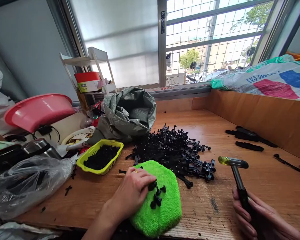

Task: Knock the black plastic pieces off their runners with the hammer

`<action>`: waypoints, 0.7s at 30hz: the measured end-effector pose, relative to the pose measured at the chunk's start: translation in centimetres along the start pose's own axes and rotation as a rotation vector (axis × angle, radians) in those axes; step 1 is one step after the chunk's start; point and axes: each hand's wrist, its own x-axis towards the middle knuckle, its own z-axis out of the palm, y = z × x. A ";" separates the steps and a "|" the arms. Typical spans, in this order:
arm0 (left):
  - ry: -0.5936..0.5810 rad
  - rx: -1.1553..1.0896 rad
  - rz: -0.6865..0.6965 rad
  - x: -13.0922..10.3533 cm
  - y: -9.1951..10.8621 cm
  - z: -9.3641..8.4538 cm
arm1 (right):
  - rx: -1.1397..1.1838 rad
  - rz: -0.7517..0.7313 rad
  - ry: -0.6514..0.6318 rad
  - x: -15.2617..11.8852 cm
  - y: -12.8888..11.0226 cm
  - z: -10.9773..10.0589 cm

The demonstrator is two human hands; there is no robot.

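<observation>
My left hand (132,193) pins small black plastic clips (156,196) on the fuzzy green cloth pad (162,213), fingers loosely curled over them. My right hand (257,216) holds a closed grip around the black handle of the yellow-tipped hammer (236,173). The clips look light and stiff; I'd pinch them by their stems.

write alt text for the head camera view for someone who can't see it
A person's left hand presses small black plastic parts onto a green pad on a wooden table, while the right hand grips a hammer upright. Behind the pad lie a pile of black parts and a yellow basket holding more.
</observation>
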 end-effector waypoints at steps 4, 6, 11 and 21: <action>0.157 0.040 -0.090 -0.8 -1.2 -0.2 | -0.003 0.028 -0.002 0.2 0.0 -0.3; 0.219 0.013 -0.097 -1.3 -1.3 -0.3 | 0.014 0.039 -0.031 0.5 0.3 -0.8; 0.217 -0.042 -0.086 -1.4 -0.7 -0.1 | 0.020 0.066 -0.079 0.9 1.0 -1.9; 0.164 0.012 -0.160 -1.0 -1.0 0.5 | 0.034 -0.039 -0.188 0.5 0.8 -1.6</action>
